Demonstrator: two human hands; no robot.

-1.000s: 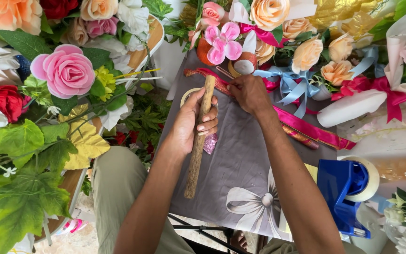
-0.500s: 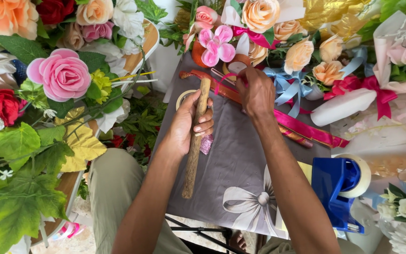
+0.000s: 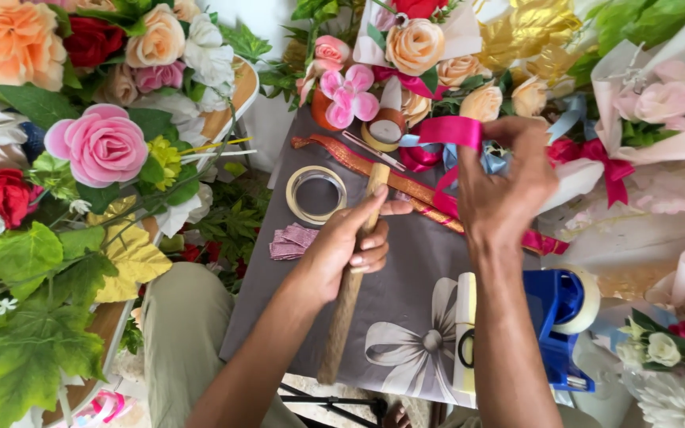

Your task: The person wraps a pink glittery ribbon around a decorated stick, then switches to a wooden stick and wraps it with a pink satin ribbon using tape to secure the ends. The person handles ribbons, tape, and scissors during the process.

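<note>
My left hand (image 3: 348, 248) grips a brown wooden stick (image 3: 340, 315) that lies lengthwise over a grey cloth with a white flower print (image 3: 410, 333). My right hand (image 3: 503, 184) is raised above the cloth and pinches a magenta ribbon (image 3: 447, 131), whose length loops down to the cloth (image 3: 541, 242). A clear tape roll (image 3: 315, 194) lies just left of the stick's top end.
Artificial flower bouquets ring the cloth: a pink rose (image 3: 101, 144) and green leaves at left, peach roses (image 3: 414, 45) at the back, pink wrapped bouquets at right. A blue tape dispenser (image 3: 560, 317) stands at right. Pink fabric pieces (image 3: 292, 240) lie by my left wrist.
My right hand lifted off the stick's top and moved right, pulling the magenta ribbon up. My left hand stays on the stick. The view has come closer.
</note>
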